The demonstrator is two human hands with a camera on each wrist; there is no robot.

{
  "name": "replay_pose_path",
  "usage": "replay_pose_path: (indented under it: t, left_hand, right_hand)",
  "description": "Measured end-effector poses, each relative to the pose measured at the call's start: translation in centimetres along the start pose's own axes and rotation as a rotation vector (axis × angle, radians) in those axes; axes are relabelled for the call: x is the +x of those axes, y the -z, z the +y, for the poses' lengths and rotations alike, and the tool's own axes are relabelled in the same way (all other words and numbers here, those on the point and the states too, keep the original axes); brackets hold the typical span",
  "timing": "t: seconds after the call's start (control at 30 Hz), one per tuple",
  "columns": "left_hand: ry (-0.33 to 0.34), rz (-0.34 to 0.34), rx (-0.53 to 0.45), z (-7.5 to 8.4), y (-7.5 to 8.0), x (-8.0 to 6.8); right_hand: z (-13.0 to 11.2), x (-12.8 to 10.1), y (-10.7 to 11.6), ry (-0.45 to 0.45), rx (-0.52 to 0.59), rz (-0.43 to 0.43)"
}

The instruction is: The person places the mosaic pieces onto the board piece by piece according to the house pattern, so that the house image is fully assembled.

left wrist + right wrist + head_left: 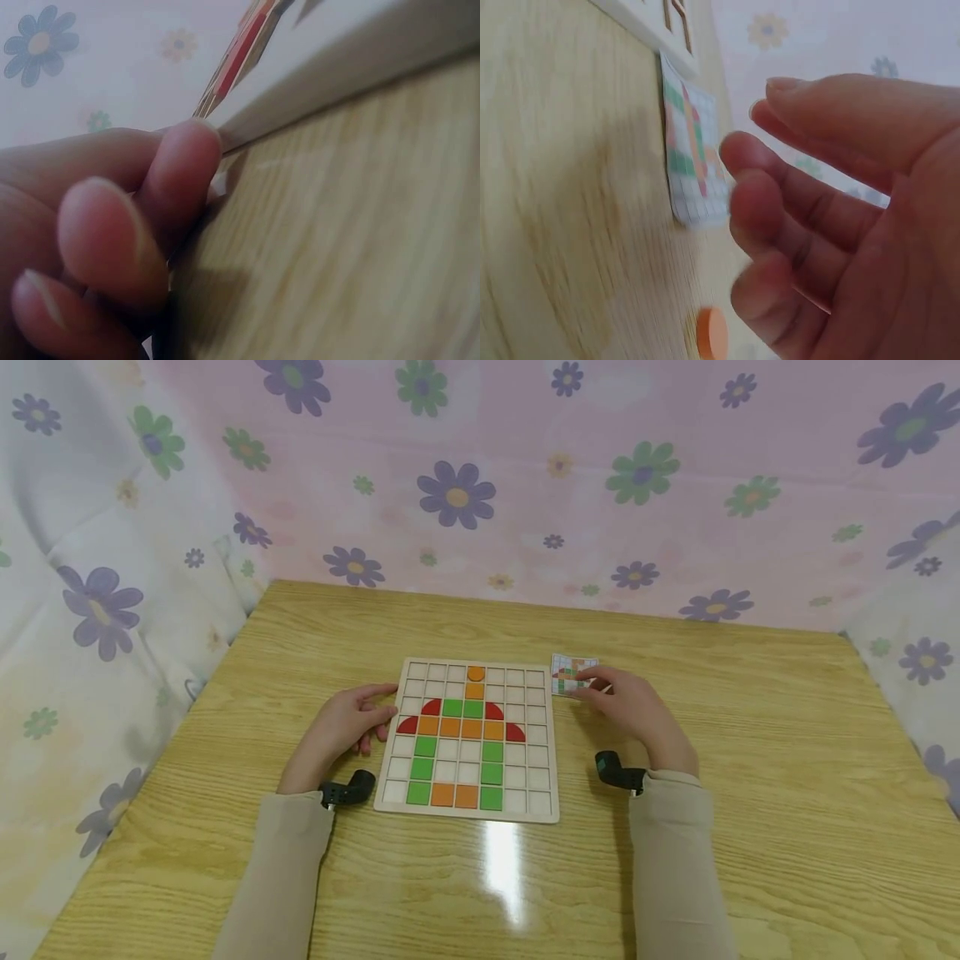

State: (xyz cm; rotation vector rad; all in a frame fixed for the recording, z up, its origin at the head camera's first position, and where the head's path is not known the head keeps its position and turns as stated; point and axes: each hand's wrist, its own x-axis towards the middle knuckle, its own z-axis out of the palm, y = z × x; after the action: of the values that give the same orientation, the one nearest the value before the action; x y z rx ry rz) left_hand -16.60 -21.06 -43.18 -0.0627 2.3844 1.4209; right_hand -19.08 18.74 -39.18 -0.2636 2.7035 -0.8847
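A pale wooden grid board (517, 777) lies mid-table, with green, orange and red tiles (461, 727) set in its cells as a figure. My left hand (377, 714) rests on the table, its relaxed fingers (180, 172) against the board's left edge (337, 71). Right of the board lies a small pattern card (570, 672), also in the right wrist view (694, 157). My right hand (600, 683) hovers at the card's right side with fingers (780, 217) loosely spread, holding nothing. An orange round piece (712, 334) lies on the table under that hand, hidden in the head view.
The wooden table (750, 777) is walled on three sides by flowered cloth (457, 493). A black wrist camera sits on each forearm, left (348, 792) and right (618, 771). Glare streaks the near tabletop (502, 860).
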Motion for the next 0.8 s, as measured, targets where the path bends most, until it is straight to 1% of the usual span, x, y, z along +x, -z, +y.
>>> replay_pose_path:
  t: [0.13,0.23,0.3,0.5,0.63,0.8]
  left_hand:
    - [-0.01,0.002,-0.006,0.1,0.0,-0.1]
    - [-0.014,0.003,-0.008,0.1,0.0,-0.2]
    - [-0.012,0.004,-0.006,0.2,0.0,-0.2]
    - [-0.005,0.002,-0.009,0.1,0.0,-0.1]
    - [-0.009,0.006,0.012,0.1,0.0,0.0]
    - [-0.012,0.009,0.017,0.1,0.0,-0.1]
  right_hand:
    - [0.7,-0.5,0.7,-0.058,0.003,0.009]
    - [0.8,-0.8,1.1,-0.104,0.012,0.005]
    - [0.9,-0.9,1.3,-0.124,-0.001,0.007]
    - [1.5,-0.8,1.5,-0.167,-0.074,0.031]
    - [2.0,-0.9,1.6,-0.186,-0.069,0.044]
    - [2.3,-1.2,1.5,-0.209,-0.03,0.058]
